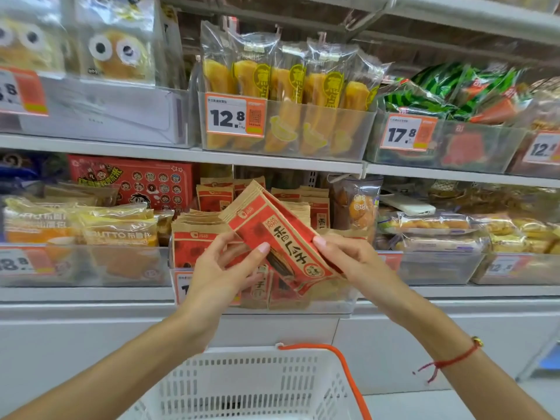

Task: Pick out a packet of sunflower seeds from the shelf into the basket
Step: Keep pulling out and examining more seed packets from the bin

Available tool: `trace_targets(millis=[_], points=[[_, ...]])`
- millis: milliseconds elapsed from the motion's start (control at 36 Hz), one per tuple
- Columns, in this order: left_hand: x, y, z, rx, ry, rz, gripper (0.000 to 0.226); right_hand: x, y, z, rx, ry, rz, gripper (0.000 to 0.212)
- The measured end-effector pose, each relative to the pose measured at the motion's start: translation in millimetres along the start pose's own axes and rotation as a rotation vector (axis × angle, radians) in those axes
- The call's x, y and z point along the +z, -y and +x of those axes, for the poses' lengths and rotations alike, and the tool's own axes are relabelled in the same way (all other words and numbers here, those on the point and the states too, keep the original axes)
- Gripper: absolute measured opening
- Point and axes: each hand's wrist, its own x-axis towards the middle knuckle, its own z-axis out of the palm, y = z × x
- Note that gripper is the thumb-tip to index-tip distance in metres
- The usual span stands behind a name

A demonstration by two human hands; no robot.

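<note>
My left hand [221, 262] and right hand [348, 256] pinch a red-and-kraft sunflower seed packet [272, 234] clear of its shelf bin [327, 301]; the white basket [251, 383] at six o'clock awaits it.

I hold a red-and-brown paper packet of sunflower seeds [272, 234], tilted, my left hand [224, 265] pinching its 7 o'clock edge, my right hand [345, 256] its 4 o'clock edge. At 6 o'clock below sits a white slotted plastic basket [248, 386] with an orange handle.

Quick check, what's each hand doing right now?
Left hand: pinches the red and brown seed packet at its lower edge.
Right hand: grips the same packet from the right side.
</note>
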Motion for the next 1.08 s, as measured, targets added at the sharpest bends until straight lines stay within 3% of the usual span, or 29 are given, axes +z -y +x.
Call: trace_targets(millis=[83, 194, 417, 694, 778, 889, 1083], points=[[10.6, -11.8, 7.5, 0.056, 0.0, 0.031, 0.043, -12.5, 9.5, 2.2, -0.11, -0.071, -0.01, 0.036], [29.5, -27.2, 22.9, 0.111, 0.018, 0.058, 0.041, -26.4, 21.5, 2.6, -0.218, -0.045, -0.144, 0.037], [66.9, -47.3, 69.7, 0.237, 0.08, 0.188, 0.031, -81.5, 30.2, 39.6, -0.389, -0.269, -0.418, 0.028], [65.0, -32.6, 122.4, 0.237, 0.059, 0.586, 0.014, -117.5, -5.8, 98.6, -0.259, -0.16, -0.61, 0.028], [60.9, -28.9, 130.6, 0.22, 0.056, 0.68, 0.02, -117.7, -20.3, 107.3, -0.22, -0.123, -0.613, 0.018], [57.3, -24.3, 137.8, 0.216, 0.071, 0.769, 0.031, -113.1, -36.1, 111.7, -0.189, -0.095, -0.658, 0.022], [68.1, -13.9, 144.2, 0.277, 0.153, 0.944, 0.021, -121.6, -43.9, 110.7, -0.065, -0.054, -0.739, 0.03]])
